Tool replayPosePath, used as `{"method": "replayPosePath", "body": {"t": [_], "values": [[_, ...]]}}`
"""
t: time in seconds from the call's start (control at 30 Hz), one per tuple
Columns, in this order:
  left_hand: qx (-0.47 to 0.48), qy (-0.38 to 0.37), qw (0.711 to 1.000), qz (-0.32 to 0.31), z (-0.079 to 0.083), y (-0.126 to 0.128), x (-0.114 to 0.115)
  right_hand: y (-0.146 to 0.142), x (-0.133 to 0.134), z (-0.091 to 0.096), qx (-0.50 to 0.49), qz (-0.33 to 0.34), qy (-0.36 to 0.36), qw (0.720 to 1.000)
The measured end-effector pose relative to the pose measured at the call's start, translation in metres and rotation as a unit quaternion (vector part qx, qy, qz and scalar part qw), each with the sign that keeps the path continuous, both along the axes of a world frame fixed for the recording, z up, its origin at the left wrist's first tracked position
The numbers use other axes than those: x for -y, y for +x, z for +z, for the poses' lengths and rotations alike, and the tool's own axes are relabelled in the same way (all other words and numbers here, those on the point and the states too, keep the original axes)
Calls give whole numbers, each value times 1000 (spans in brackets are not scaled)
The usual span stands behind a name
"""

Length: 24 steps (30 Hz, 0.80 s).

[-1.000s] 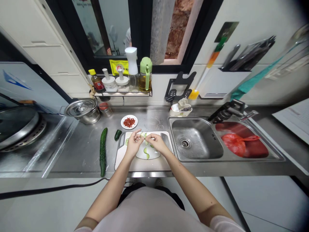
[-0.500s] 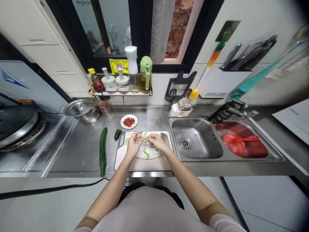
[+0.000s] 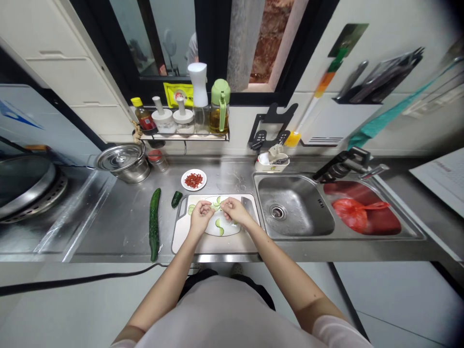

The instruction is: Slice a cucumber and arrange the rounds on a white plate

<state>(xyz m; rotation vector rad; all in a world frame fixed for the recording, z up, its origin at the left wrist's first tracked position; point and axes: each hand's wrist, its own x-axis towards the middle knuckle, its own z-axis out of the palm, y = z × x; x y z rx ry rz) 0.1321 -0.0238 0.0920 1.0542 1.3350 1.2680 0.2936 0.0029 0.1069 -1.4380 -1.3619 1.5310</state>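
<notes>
Head | cucumber [image 3: 154, 224] left of board [image 3: 183, 237] | dish [image 3: 205, 180] beyond | sink [image 3: 300, 208] right

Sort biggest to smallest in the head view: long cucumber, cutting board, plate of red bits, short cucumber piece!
1. Cutting board
2. Long cucumber
3. Plate of red bits
4. Short cucumber piece

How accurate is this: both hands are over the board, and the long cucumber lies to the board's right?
The side is wrong: the head view shows the long cucumber left of the board. The left hand and right hand are indeed over it.
</notes>
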Motion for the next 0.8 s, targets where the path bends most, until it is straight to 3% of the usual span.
{"method": "replayPosePath", "body": {"t": [0.27, 0.37, 0.53, 0.8], "values": [[-105, -23, 994, -9, -14, -3, 11, 6, 0, -18, 194, 48, 163, 966], [-188, -59, 980, -27, -20, -5, 18, 5, 8, -17, 258, 80, 160, 950], [-335, -118, 932, -69, -23, -3, 27, 1, 18, -20, 356, 137, 126, 916], [-425, -156, 883, -123, -27, 6, 29, -4, 24, -34, 438, 210, 80, 870]]}}
